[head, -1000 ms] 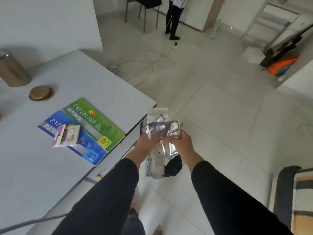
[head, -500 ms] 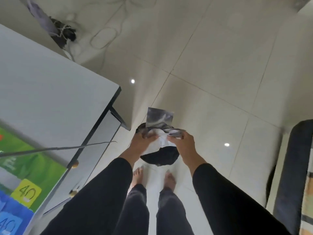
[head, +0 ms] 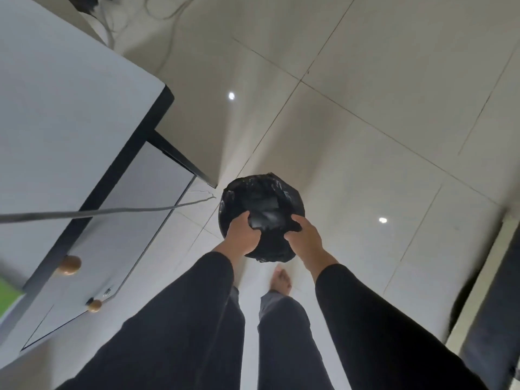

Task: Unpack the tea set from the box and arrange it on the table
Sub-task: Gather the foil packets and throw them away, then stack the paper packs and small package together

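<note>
Bench (head: 70,114) sitting at frame left; lined bin (head: 261,192) standing on floor (head: 365,108) at centre, both hands reaching in.

One bin (head: 261,192), two knobs (head: 69,265).

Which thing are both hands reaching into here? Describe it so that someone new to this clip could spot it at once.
Start at the white table's dark-edged corner and drop to the pale tiled floor just past it. There stands a round bin lined with a crinkled black plastic bag, silvery wrapping inside. It is the only black round thing, with the left hand and right hand at its rim.
</note>
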Tool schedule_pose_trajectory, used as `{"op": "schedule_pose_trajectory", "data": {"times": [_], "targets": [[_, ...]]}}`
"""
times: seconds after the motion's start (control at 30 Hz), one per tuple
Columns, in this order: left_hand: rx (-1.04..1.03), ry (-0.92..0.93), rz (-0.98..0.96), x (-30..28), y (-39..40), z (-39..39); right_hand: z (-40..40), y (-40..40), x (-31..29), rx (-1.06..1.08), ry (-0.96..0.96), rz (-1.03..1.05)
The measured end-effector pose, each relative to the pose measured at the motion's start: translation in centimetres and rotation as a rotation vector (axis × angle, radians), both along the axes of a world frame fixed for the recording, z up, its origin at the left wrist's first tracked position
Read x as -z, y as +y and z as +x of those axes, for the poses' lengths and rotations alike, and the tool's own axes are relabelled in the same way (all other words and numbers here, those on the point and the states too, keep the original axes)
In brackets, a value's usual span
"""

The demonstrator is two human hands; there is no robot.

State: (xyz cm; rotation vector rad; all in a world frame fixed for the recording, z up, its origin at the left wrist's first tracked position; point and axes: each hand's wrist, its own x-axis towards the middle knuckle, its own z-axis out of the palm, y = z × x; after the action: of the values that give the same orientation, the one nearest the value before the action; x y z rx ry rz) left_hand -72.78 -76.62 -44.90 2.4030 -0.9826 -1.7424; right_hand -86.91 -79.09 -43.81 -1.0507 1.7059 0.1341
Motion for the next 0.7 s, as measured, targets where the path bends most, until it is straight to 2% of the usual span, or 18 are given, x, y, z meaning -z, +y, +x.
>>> {"op": "schedule_pose_trajectory", "data": {"times": [0.2,0.4,0.57,0.7], "targets": [[-0.075,0.023,-0.086,-8.1,-1.4,-2.1,1.6,-1.8,-8.6,0.058,-0.049,-0.079],[-0.187,-0.008,-0.225,-18.3,-2.6,-0.8,2.5,-3.6,-19.3,-0.002,-0.086,-0.205],[-0.386,-0.015,-0.385,-27.2,-1.0,2.9,5.6,-3.6,-27.7,-0.146,-0.116,-0.348],[-0.509,-0.113,-0.447,-31.6,2.3,7.8,10.7,-1.8,-32.5,-0.307,-0.166,-0.426]]}}
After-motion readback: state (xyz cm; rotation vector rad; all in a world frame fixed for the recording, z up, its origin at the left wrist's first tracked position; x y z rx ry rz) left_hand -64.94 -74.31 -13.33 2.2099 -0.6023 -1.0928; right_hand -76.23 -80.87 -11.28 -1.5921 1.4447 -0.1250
